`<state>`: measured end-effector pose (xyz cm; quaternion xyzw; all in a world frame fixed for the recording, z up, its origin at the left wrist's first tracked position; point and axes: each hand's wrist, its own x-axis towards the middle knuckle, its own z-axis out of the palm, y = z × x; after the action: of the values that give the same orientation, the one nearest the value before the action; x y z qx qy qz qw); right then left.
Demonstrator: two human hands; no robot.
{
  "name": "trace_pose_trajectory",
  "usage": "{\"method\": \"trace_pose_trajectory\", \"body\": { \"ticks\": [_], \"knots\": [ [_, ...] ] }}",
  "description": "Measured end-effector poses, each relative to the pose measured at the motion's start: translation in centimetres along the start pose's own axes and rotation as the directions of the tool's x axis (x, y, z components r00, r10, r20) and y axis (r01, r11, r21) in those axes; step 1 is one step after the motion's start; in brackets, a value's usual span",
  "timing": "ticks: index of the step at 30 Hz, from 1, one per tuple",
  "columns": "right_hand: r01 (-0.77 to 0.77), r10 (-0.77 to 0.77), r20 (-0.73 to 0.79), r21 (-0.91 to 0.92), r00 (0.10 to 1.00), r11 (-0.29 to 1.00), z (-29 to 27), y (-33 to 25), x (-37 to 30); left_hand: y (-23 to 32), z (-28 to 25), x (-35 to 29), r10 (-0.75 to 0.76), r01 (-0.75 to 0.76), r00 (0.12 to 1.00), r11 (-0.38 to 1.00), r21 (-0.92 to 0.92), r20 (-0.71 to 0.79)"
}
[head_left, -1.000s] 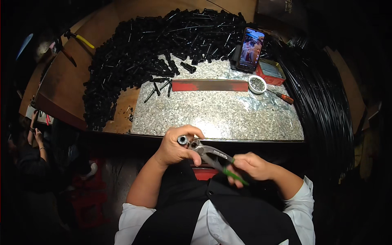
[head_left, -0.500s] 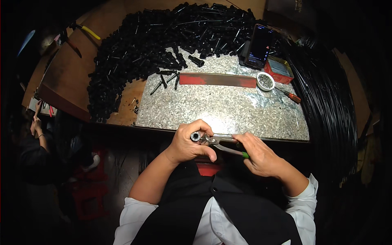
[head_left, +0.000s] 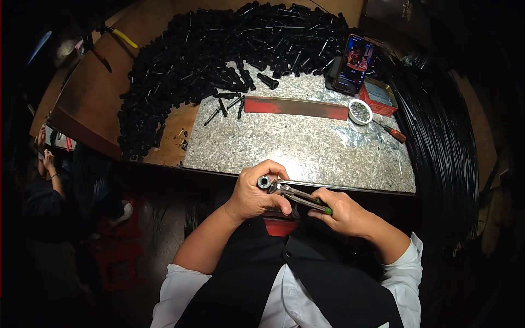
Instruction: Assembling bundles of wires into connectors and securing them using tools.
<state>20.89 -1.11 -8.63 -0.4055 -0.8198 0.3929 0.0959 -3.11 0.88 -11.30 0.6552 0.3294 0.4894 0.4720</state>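
Just off the near edge of the speckled slab [head_left: 262, 147], the left hand [head_left: 246, 194] curls its fingers round a tubular piece [head_left: 264, 181], whose round, hollow end points up, while its thumb and forefinger stand apart like a loose C. At the same edge of the slab, a little farther right, the right hand [head_left: 347, 213] is closed on the handles of a pair of metal pliers [head_left: 298, 194] with green grip ends, the two handles lying close together. The head of the pliers meets the side of the tubular piece between the left thumb and forefinger; the hand hides the exact contact. A heap of black parts [head_left: 219, 49] curves round the slab's far and left sides, a few loose ones lying on its far left part. Across the far half of the slab lies a red and dark bar [head_left: 295, 107]. Next to the bar's right end, on the slab, stands a white bowl [head_left: 362, 122] of small metal bits, with an orange-handled screwdriver [head_left: 397, 135] to its right. At the slab's far right corner, a phone [head_left: 358, 65] leans upright near a red box [head_left: 377, 107]. Long black strands [head_left: 437, 147] run down beyond the slab's right side.
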Motion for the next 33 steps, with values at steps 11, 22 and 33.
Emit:
{"method": "trace_pose_trajectory", "body": {
  "ticks": [11,22,33],
  "knots": [
    [0.038,-0.176,-0.345,-0.372,0.922,0.928,-0.3,1.5,0.1,-1.1,0.4,-0.4,-0.052,0.053,0.995,0.999,0.011,-0.08],
    [-0.456,0.07,-0.634,-0.471,0.77,0.755,-11.1,6.7,3.8,-0.3,1.0,-0.9,-0.07,0.055,0.99,0.99,-0.127,-0.12],
    [-0.545,0.247,-0.524,-0.546,0.815,0.636,-14.4,9.7,8.9,0.1,1.0,-1.3,-0.109,0.099,0.99,0.988,-0.119,-0.086]
  ]
}}
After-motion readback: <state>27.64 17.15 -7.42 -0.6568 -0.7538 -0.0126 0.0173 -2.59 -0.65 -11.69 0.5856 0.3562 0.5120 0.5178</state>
